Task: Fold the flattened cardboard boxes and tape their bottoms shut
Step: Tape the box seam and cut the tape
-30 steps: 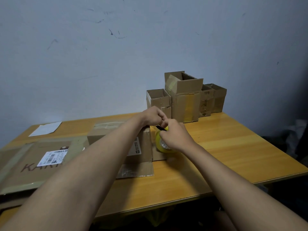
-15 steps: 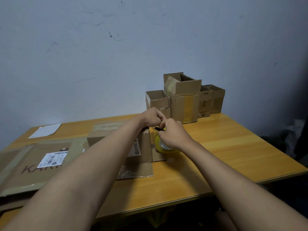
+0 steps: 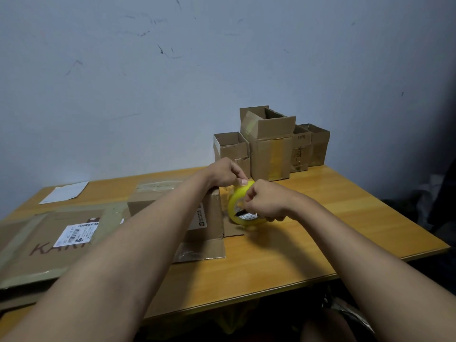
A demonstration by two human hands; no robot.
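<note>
A folded cardboard box (image 3: 209, 218) stands mid-table with its flaps spread on the wood, largely hidden behind my left forearm. Just right of it is a yellow tape roll (image 3: 238, 202), held on edge above a box flap. My right hand (image 3: 265, 202) grips the roll from the right; a small dark object shows inside the roll near its fingers. My left hand (image 3: 225, 172) has its fingers curled and pinches at the top of the roll, at the tape's edge.
Flattened boxes, one with a shipping label (image 3: 49, 243), lie at the table's left. Several folded open boxes (image 3: 269, 149) stand against the back wall. A white paper sheet (image 3: 65, 192) lies far left. The table's front edge (image 3: 246, 301) runs close below my arms.
The tape roll has tilted up on edge and shows more of its yellow side. My right hand shifted slightly right and down; my left hand stays pinching at the roll's top.
</note>
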